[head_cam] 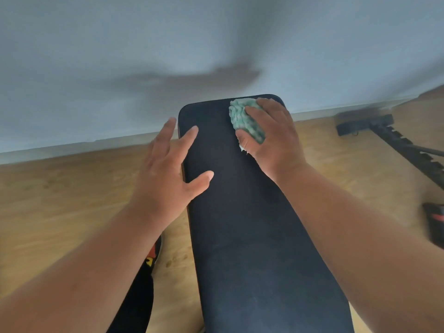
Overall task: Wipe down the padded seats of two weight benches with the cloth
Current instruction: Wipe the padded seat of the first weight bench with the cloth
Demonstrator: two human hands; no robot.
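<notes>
A long black padded bench seat [252, 224] runs from the bottom of the view toward the wall. My right hand [271, 135] presses a crumpled green cloth [243, 118] onto the far right corner of the pad, thumb and fingers curled around the cloth. My left hand [168, 169] hovers at the pad's left edge with fingers spread and straight, holding nothing; whether it touches the pad I cannot tell.
A grey wall [168, 56] and white skirting stand just beyond the bench's far end. The floor [60, 200] is light wood. A black metal bench frame [389, 135] lies at the right, and a black-and-red object [434, 222] at the right edge.
</notes>
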